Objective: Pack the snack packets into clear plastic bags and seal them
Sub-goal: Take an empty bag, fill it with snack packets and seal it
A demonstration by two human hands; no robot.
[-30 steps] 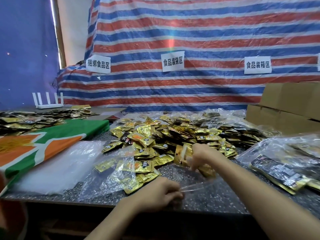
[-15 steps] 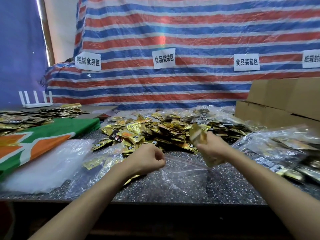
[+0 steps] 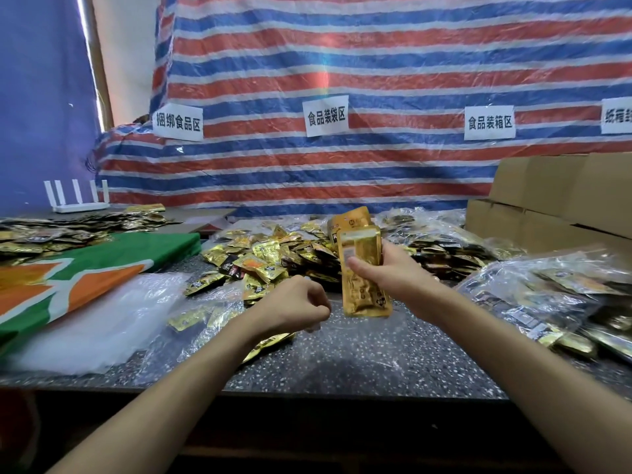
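Inside clear bags (image 3: 496,280) at right, snack packets (image 3: 578,284)

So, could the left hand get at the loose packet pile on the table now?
Probably yes: the packet pile lies just beyond the left hand, nothing between them. But its fingers are curled, apparently pinching the clear bag, so it would need to let go first.

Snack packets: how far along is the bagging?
Done: filled bags lie at right. In hand: the right hand grips gold packets above a clear bag beside the curled left hand. Remaining: a big loose pile, and sealing this bag.
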